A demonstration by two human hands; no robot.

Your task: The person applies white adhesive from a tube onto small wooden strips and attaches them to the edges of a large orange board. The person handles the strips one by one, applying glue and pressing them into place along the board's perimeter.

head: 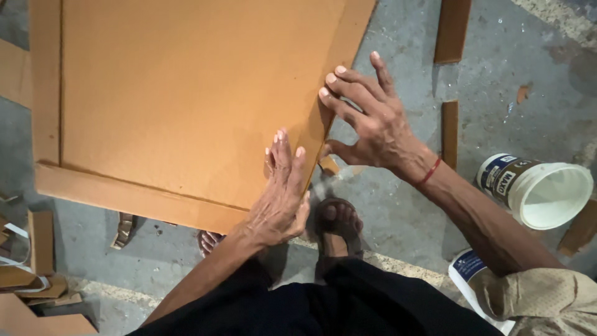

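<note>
Two hands press on one large cardboard sheet (186,93) that lies flat on the concrete floor (398,211). The fingers (283,152) of the left hand (280,199) are straight and held together, laid flat on the sheet near its right-hand edge, gripping nothing. The fingers (339,93) of the right hand (373,124) are spread wide; their tips touch the same slanting edge, and the thumb points down toward the floor beside it, so this hand also closes on nothing. A red thread band (430,172) circles the right wrist.

The sheet fills the upper left of the view, with a folded flap (124,196) running along its near side and another narrow one along its left side. As a judgement, the step in hand looks like creasing or flattening the right edge: one palm pins the board while the other works along the border. Carrying on would call for steady downward pressure from the left hand and even fingertip contact along the edge.

Below the hands, a sandalled foot (339,227) stands just beside the sheet's corner. Cardboard strips (450,130) lie on the floor to the right, and a white plastic bucket (547,193) rests on its side farther right. More cardboard offcuts (37,292) are piled at the lower left.
</note>
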